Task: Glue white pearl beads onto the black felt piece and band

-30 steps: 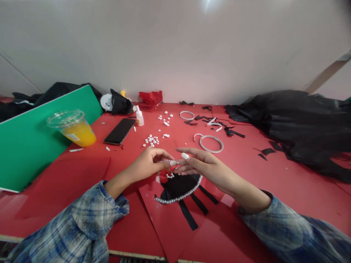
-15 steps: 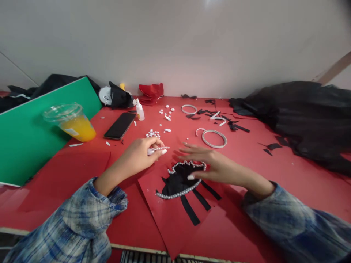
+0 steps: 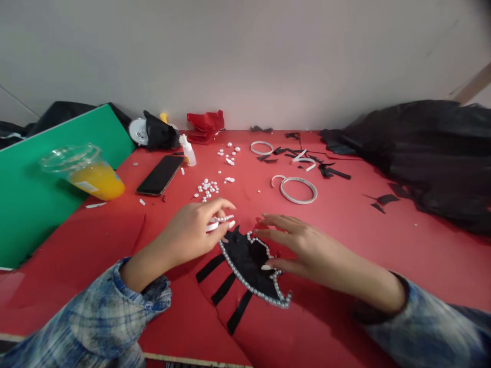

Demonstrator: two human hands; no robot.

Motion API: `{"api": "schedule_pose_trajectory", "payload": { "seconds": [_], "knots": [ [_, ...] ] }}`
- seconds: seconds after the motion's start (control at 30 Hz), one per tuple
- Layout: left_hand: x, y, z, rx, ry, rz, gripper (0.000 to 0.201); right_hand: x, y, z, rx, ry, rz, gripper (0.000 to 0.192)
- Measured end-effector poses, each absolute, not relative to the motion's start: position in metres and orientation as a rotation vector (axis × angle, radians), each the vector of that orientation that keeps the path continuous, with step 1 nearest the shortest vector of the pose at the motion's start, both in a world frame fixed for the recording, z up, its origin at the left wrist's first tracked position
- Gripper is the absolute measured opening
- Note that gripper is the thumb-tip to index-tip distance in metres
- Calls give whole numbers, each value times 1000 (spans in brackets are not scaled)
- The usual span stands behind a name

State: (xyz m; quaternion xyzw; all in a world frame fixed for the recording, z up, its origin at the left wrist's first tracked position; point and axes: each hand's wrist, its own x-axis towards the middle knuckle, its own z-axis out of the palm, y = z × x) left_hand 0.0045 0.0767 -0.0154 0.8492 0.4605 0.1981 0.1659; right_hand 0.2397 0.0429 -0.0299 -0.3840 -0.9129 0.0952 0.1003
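Note:
A red sheet [image 3: 268, 327] lies before me with a black cut-out shape [image 3: 245, 263] glued on it, edged by a row of pearl beads [image 3: 247, 283] and trailing three black strips. My left hand [image 3: 195, 232] pinches a short strand of pearl beads [image 3: 221, 220] at the shape's upper left tip. My right hand [image 3: 303, 248] rests flat, fingers spread, on the sheet's right side, thumb touching the beaded edge.
Loose pearl beads [image 3: 207, 188], a glue bottle [image 3: 188, 151], a black phone [image 3: 160, 175], white tape rings [image 3: 298, 189] and black scraps lie behind. A tilted cup of orange drink [image 3: 86, 171] leans on a green board [image 3: 34, 194]. Black fabric [image 3: 422, 153] fills the right.
The red sheet has been turned clockwise, so the black strips now point lower left. My left hand came down with the bead strand to the shape's tip; my right hand lowered onto the sheet.

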Motion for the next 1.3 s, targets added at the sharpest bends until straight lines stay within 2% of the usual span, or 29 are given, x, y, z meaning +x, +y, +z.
{"api": "schedule_pose_trajectory", "payload": {
  "seconds": [0.1,0.23,1.1,1.3],
  "knots": [
    [12,71,-18,2385,1152,402,23,250,53,-44,-983,-2673,456,58],
    [15,71,-26,2368,1111,357,23,248,51,-50,-1062,-2594,523,68],
    [15,69,-30,2500,1235,211,12,229,40,-49,-875,-2640,548,55],
    [15,67,-29,2689,1267,158,21,228,40,-48,-886,-2590,596,58]
  ]
}}
